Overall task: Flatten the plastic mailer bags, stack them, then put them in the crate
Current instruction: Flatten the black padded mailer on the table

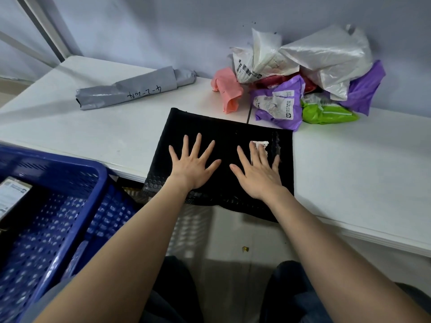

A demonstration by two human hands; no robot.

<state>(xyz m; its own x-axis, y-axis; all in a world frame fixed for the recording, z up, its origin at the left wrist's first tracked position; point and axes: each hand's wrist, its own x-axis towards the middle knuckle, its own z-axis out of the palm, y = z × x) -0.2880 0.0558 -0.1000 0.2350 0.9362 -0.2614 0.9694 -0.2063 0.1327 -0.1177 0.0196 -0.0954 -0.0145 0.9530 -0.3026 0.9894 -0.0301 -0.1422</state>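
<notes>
A black bubble mailer bag [224, 129] lies flat on the white table [349, 171], its near edge hanging over the table's front. My left hand [193, 166] presses palm-down on its left half, fingers spread. On its right half rests my right hand [258, 173], also flat, with fingertips over a torn white label [261, 144]. A blue perforated crate [53, 206] stands at the lower left, with a labelled flat item [11, 194] inside. A heap of crumpled mailer bags [303, 78], white, purple, pink, red and green, sits at the back right.
A rolled grey mailer bag [133, 88] with handwriting lies at the back left of the table. A pale wall runs behind the table. My knees and the floor show below the table's front edge.
</notes>
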